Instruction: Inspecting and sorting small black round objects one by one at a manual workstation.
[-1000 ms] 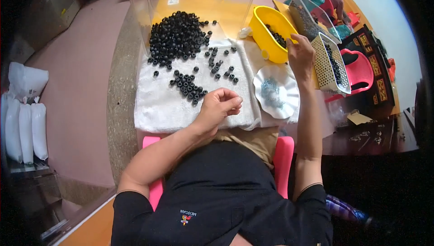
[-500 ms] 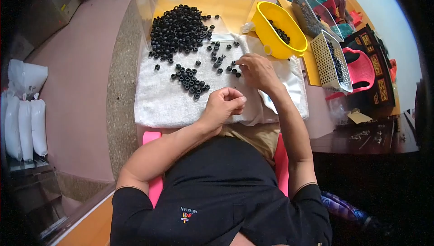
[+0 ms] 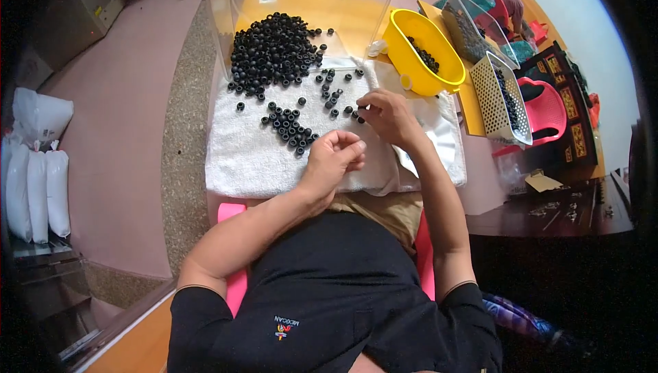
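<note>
A white terry towel [image 3: 253, 157] covers the work surface, with a dense heap of small black rubber rings [image 3: 271, 51] at its far edge and a loose cluster of about fifteen rings [image 3: 291, 128] nearer. One yellow oval plastic tub [image 3: 411, 37] and a cream slotted plastic basket [image 3: 497, 99] stand to the right. The left hand [image 3: 334, 159] is curled shut; what it holds is hidden. The right hand [image 3: 386, 116], earlier up at the tub, now pinches at scattered rings [image 3: 356, 114] on the towel.

Pink floor [image 3: 130, 99] on my left, speckled stone strip [image 3: 181, 140] beside it, white sacks [image 3: 38, 167] stacked far left, daylight upper right.
</note>
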{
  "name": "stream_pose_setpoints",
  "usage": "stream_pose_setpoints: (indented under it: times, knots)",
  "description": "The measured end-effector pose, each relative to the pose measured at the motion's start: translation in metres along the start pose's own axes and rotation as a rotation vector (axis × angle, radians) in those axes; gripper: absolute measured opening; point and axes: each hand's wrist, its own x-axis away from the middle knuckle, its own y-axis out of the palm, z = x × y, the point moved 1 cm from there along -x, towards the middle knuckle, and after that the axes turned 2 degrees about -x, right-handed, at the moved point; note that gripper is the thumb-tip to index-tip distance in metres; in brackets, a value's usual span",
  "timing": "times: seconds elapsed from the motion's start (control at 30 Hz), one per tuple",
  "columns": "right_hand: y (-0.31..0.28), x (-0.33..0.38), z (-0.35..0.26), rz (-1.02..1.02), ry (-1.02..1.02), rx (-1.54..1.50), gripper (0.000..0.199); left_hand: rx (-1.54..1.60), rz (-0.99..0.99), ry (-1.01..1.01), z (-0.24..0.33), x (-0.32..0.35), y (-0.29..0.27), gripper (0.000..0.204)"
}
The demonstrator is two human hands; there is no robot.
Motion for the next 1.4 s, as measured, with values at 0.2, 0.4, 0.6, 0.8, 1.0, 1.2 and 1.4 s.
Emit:
stream_pose_setpoints:
  times: [0.2,0.4,0.6,0.8,1.0,1.2,1.4]
  knots:
    - [0.001,0.049,-0.03,0.029,-0.006,-0.434,0.022,0.123,-0.026,-0.041,0.008,-0.002,-0.001,0.018]
    - [-0.001,0.066,-0.04,0.094,0.021,-0.534,0.035,0.026,-0.08,-0.073,0.008,0.003,0.0,0.019]
    - [0.002,0.068,-0.041,0.176,-0.143,-0.418,0.037,-0.012,-0.091,-0.099,0.013,0.004,0.003,0.024]
    - [0.008,0.07,-0.04,0.258,-0.195,-0.269,0.036,0.029,-0.07,-0.097,0.012,0.003,0.002,0.026]
    - [0.004,0.081,-0.038,0.213,-0.156,-0.276,0.039,0.023,-0.091,-0.129,0.014,0.002,0.002,0.024]
    - [-0.022,0.106,-0.008,0.378,-0.013,-0.185,0.022,-0.019,-0.059,-0.109,0.009,0.002,0.002,0.021]
    - [-0.058,0.119,0.04,0.331,0.287,0.168,0.016,-0.028,-0.058,-0.13,0.001,0.002,0.003,0.019]
